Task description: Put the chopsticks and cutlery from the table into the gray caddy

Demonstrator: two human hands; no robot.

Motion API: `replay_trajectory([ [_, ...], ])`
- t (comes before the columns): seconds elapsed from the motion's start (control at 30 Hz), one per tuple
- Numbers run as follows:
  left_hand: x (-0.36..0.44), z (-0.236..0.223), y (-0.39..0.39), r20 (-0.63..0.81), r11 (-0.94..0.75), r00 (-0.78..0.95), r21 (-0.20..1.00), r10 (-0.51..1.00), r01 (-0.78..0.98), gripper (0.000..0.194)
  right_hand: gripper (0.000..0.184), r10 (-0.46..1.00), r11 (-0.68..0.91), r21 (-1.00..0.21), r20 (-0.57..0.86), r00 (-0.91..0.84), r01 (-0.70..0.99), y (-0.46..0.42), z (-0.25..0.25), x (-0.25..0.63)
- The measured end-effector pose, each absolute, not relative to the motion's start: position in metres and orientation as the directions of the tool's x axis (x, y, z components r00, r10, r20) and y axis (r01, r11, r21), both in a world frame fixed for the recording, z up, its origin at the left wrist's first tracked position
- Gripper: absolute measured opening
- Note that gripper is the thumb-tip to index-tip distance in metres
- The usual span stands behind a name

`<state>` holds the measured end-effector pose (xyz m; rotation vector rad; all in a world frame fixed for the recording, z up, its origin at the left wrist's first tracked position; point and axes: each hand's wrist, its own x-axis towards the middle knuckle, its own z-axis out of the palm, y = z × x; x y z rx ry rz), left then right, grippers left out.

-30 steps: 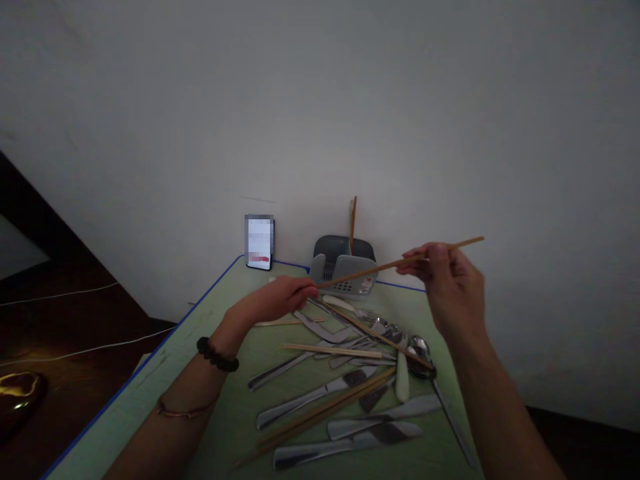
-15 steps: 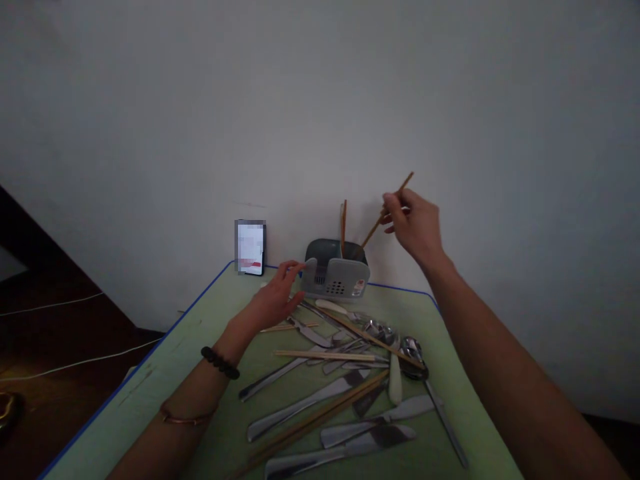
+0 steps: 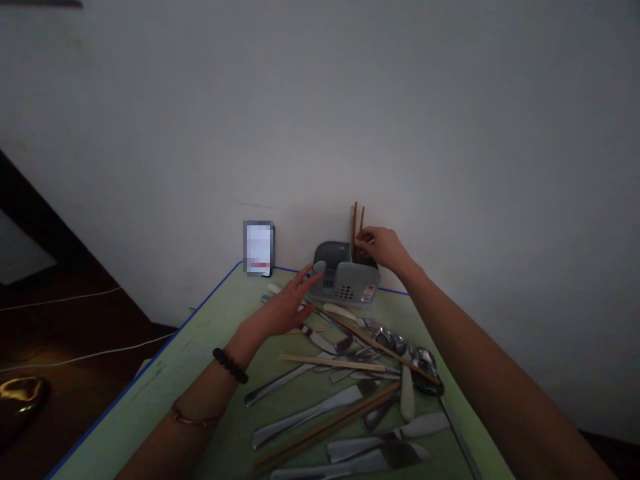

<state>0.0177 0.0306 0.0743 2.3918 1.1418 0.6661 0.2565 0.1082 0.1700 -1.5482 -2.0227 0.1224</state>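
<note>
My right hand (image 3: 381, 247) pinches a brown chopstick (image 3: 362, 220) that stands in the right part of a grey utensil holder (image 3: 345, 285). Just left of it, other chopsticks (image 3: 355, 223) rise from the same holder; their lower ends are hidden inside. With fingers spread, my left hand (image 3: 285, 307) reaches to the holder's left front edge, its fingertips at or against the wall. Below the hands lies a loose spread of cutlery: table knives (image 3: 315, 410), pale chopsticks (image 3: 335, 363), brown chopsticks (image 3: 330, 427) and spoons (image 3: 383, 337).
A phone (image 3: 259, 250) leans against the wall (image 3: 450, 133) at the table's back left. The green table (image 3: 165, 393) has a blue edge. A long-handled spoon (image 3: 457, 427) lies along the right side. White cables (image 3: 60, 365) cross the dark floor on the left.
My right hand has carried the chopstick from across the table into the holder and lowered it upright. My left hand let go of its end and moved to the holder's left side.
</note>
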Motion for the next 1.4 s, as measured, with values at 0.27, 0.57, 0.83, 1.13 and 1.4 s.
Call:
replay_trajectory([
  [0.27, 0.018, 0.077, 0.030, 0.236, -0.564, 0.538, 0.567, 0.809, 0.600, 0.065, 0.021, 0.904, 0.264, -0.324, 0.413, -0.115, 0.909, 0.103, 0.162, 0.249],
  [0.57, 0.018, 0.083, 0.027, 0.205, -0.572, 0.561, 0.534, 0.802, 0.622, 0.062, 0.026, 0.918, 0.114, -0.161, 0.394, -0.042, 0.980, 0.095, 0.155, 0.249],
  [0.83, 0.017, 0.083, 0.028, 0.188, -0.569, 0.563, 0.515, 0.804, 0.641, 0.060, 0.029, 0.931, 0.061, -0.121, 0.366, -0.013, 0.991, 0.096, 0.156, 0.243],
  [1.13, 0.015, 0.068, 0.035, 0.217, -0.592, 0.570, 0.499, 0.793, 0.633, 0.057, 0.024, 0.901, 0.089, -0.193, 0.434, 0.004, 0.977, 0.077, 0.152, 0.255],
  [1.4, 0.017, 0.079, 0.024, 0.117, -0.576, 0.580, 0.379, 0.806, 0.724, 0.036, 0.018, 0.871, 0.357, -0.406, 0.469, -0.144, 0.841, -0.023, 0.128, 0.266],
])
